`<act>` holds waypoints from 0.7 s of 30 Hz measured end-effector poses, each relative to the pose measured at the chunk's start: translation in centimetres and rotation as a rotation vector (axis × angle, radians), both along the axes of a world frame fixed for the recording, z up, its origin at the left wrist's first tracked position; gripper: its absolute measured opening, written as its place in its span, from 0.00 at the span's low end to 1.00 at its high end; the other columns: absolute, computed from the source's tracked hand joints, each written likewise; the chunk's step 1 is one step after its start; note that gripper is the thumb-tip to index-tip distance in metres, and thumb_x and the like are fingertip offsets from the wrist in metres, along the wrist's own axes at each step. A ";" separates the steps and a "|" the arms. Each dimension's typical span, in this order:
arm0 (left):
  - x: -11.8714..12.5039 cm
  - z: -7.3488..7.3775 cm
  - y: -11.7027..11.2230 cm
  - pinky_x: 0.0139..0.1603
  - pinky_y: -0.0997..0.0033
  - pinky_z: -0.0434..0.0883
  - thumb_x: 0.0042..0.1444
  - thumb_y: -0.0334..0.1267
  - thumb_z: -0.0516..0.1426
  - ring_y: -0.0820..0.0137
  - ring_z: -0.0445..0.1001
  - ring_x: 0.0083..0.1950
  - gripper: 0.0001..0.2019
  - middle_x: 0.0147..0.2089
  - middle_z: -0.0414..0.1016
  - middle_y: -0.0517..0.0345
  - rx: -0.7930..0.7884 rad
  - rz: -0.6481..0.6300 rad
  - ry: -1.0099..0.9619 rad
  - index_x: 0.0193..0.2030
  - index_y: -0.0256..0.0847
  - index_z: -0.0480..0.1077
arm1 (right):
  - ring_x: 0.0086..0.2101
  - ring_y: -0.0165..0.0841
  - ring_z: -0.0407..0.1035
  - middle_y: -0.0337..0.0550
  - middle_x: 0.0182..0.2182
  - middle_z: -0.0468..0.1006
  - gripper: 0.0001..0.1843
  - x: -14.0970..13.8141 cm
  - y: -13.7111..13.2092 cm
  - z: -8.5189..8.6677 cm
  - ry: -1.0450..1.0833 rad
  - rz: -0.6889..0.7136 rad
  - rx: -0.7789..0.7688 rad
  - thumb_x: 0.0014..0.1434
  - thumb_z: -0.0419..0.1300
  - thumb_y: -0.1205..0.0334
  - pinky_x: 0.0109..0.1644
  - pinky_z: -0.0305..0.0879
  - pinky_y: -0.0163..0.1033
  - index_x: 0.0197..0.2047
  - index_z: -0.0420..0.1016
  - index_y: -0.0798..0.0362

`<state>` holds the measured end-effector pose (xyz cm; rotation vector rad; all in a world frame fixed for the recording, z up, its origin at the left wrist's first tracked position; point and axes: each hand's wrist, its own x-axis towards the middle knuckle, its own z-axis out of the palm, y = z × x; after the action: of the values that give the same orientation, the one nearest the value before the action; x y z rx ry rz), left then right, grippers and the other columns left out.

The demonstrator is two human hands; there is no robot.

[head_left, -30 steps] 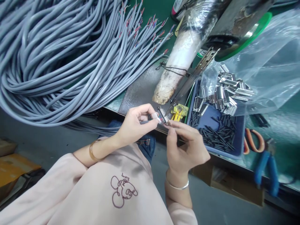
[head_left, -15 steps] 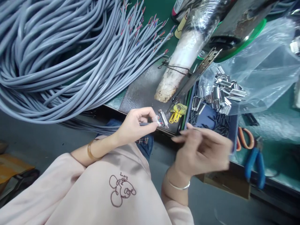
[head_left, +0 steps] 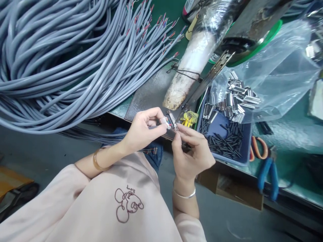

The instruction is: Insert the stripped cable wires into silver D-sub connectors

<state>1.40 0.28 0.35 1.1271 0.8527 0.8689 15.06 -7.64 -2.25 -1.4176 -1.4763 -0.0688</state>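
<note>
My left hand [head_left: 143, 129] is closed in a pinch at the wired end of a grey cable, whose body is mostly hidden by the fingers. White wrapping shows at its fingertips. Thin coloured wires [head_left: 169, 124] run from there into a metal multi-pin connector [head_left: 171, 120], held up above the dark plate. My right hand [head_left: 193, 151] has its thumb and index finger pinched at the connector's lower end; anything small between those fingertips is hidden. Just beyond the right fingers lie yellow clips [head_left: 188, 118]. A second wired connector [head_left: 154, 150] rests at my lap.
Many grey cables [head_left: 63, 74] with stripped ends cover the left bench. A wrapped white tube [head_left: 185, 69] slants over the dark plate [head_left: 143, 94]. On the right are a blue tray [head_left: 246, 156] of black sleeves, loose connectors [head_left: 237, 97] on a plastic bag, and blue-handled pliers [head_left: 267, 176].
My right hand has moved left from beside the tray, and its fingertips now meet the connector. My left hand stays nearly in place, and the connector is tilted slightly differently.
</note>
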 end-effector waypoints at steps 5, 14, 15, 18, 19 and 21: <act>0.3 -0.2 -0.2 0.24 0.77 0.56 0.50 0.31 0.61 0.80 0.58 0.24 0.07 0.26 0.65 0.64 0.081 0.035 0.060 0.28 0.39 0.66 | 0.41 0.32 0.83 0.41 0.40 0.86 0.10 0.1 0.4 0.2 -0.047 -0.033 0.035 0.58 0.68 0.74 0.46 0.80 0.37 0.38 0.75 0.51; 0.6 -0.2 -0.3 0.26 0.78 0.59 0.53 0.33 0.61 0.80 0.60 0.25 0.06 0.30 0.70 0.61 0.127 0.044 0.076 0.29 0.39 0.66 | 0.38 0.32 0.82 0.41 0.39 0.87 0.09 0.1 0.7 0.2 -0.066 -0.049 0.052 0.58 0.69 0.73 0.44 0.79 0.37 0.37 0.75 0.51; 0.6 -0.2 -0.3 0.26 0.78 0.59 0.53 0.33 0.61 0.80 0.60 0.25 0.06 0.30 0.70 0.61 0.126 0.045 0.077 0.30 0.39 0.66 | 0.38 0.32 0.82 0.41 0.39 0.87 0.09 0.1 0.7 0.2 -0.066 -0.051 0.054 0.58 0.69 0.73 0.44 0.79 0.37 0.37 0.75 0.51; 0.6 -0.2 -0.3 0.26 0.78 0.60 0.53 0.34 0.61 0.80 0.60 0.25 0.06 0.30 0.70 0.61 0.131 0.047 0.078 0.30 0.39 0.66 | 0.38 0.31 0.82 0.41 0.39 0.87 0.09 0.0 0.7 0.2 -0.068 -0.051 0.056 0.58 0.69 0.72 0.44 0.78 0.36 0.37 0.75 0.51; 0.6 -0.2 -0.3 0.26 0.78 0.59 0.53 0.34 0.61 0.80 0.61 0.25 0.06 0.30 0.70 0.61 0.131 0.048 0.082 0.30 0.39 0.66 | 0.38 0.31 0.82 0.41 0.39 0.87 0.09 0.0 0.8 0.2 -0.071 -0.051 0.059 0.58 0.69 0.72 0.44 0.78 0.36 0.37 0.75 0.51; 0.6 -0.2 -0.4 0.25 0.79 0.59 0.53 0.34 0.62 0.80 0.61 0.25 0.07 0.30 0.70 0.61 0.131 0.052 0.088 0.29 0.39 0.67 | 0.38 0.31 0.82 0.40 0.39 0.87 0.09 0.1 0.7 0.2 -0.076 -0.053 0.058 0.58 0.69 0.72 0.44 0.79 0.36 0.37 0.75 0.51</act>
<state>2.01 -0.08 0.12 1.2700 0.9115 0.9345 15.13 -6.90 -2.03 -1.4201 -1.4868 -0.1992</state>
